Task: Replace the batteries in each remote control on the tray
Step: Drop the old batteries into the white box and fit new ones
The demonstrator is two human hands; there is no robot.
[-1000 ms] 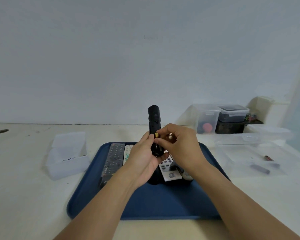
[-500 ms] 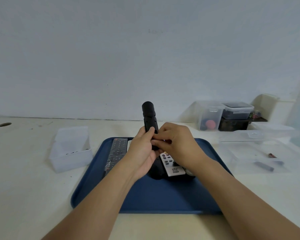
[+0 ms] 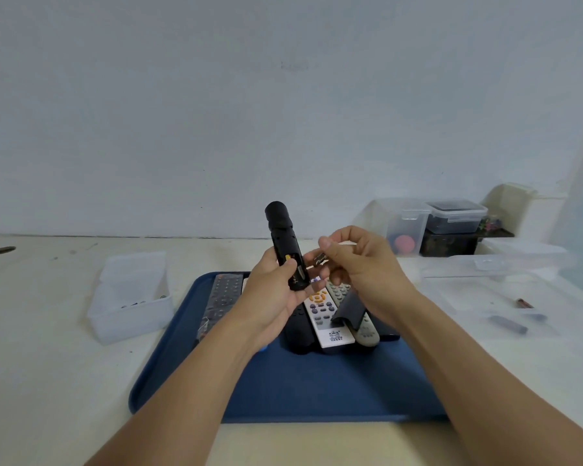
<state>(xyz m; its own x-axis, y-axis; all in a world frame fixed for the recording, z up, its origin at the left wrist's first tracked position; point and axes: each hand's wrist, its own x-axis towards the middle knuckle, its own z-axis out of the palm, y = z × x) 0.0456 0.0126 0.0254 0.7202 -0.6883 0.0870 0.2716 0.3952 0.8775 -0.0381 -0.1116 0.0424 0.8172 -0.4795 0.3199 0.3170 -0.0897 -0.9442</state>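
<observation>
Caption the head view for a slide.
Left hand holds black remote upright above tray; right hand pinches a battery.

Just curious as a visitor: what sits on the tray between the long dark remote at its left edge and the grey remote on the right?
In the head view, a black remote and a white remote with orange buttons lie between them.

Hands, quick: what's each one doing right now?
Left hand: grips the black remote, held upright above the tray.
Right hand: pinches a battery beside it.
</observation>
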